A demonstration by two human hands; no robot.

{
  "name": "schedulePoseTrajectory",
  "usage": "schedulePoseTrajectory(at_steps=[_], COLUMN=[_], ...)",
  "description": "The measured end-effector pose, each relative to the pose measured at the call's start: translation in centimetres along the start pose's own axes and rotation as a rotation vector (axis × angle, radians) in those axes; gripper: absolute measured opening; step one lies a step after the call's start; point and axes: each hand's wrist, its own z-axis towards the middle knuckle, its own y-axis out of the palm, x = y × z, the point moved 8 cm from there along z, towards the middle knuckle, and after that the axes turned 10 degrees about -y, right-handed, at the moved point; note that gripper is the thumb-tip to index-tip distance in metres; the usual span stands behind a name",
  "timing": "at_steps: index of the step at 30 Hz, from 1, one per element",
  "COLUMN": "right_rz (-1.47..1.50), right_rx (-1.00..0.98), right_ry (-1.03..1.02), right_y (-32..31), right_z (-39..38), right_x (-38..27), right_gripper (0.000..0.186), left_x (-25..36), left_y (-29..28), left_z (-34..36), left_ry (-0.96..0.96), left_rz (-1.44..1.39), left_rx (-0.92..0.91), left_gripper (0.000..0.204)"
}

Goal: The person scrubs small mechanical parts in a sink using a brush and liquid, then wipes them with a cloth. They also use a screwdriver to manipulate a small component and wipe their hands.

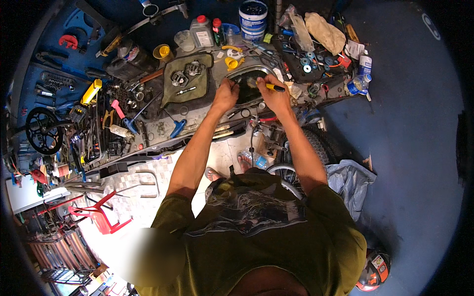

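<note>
Both my hands are over an oval metal basin (264, 69) with a dark inside on the workbench. My right hand (274, 98) grips a brush (275, 88) with a yellow and black handle; its pale tip points left over the basin. At the basin's left side, my left hand (226, 96) has its fingers pinched together, and what they hold is too small to make out. Left of the basin, a green cloth (201, 90) bears two metal mechanical parts, one nearer (178, 78) and one farther (194, 68), plus a thin metal axle-like piece (186, 91).
Behind the basin stand a grey bottle with a red cap (202, 33) and a blue-and-white bucket (253, 22). A blue-handled T-shaped tool (178, 128) lies near the bench edge. Tools crowd the left side; a bicycle wheel (286, 175) is below the bench, and a red chair (101, 213) stands lower left.
</note>
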Motion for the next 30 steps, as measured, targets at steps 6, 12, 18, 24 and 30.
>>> schedulePoseTrajectory(at_steps=[6,12,18,24,30], right_rz=[0.084,0.144,0.094,0.135,0.108], right_rx=[0.110,0.099,0.074,0.115,0.125], right_ry=[-0.211,-0.203,-0.153,-0.088,-0.079], right_y=[1.2,1.3,0.2,-0.7,-0.7], right_z=[-0.9,-1.4,-1.3,-2.1,-1.1], right_x=[-6.1,-5.7,-6.6,-4.9,-3.2], right_gripper=[0.021,0.022,0.022,0.021,0.027], left_x=[-1.0,-0.2,0.2,1.6,2.3], left_y=[0.7,0.3,-0.6,-0.2,-0.3], left_z=[0.4,0.0,0.7,0.2,-1.5], left_ry=[0.007,0.023,0.117,0.091,0.092], left_rz=[0.037,0.026,-0.073,-0.089,0.109], left_rx=[0.016,0.039,0.061,0.029,0.010], left_gripper=[0.032,0.032,0.029,0.027,0.024])
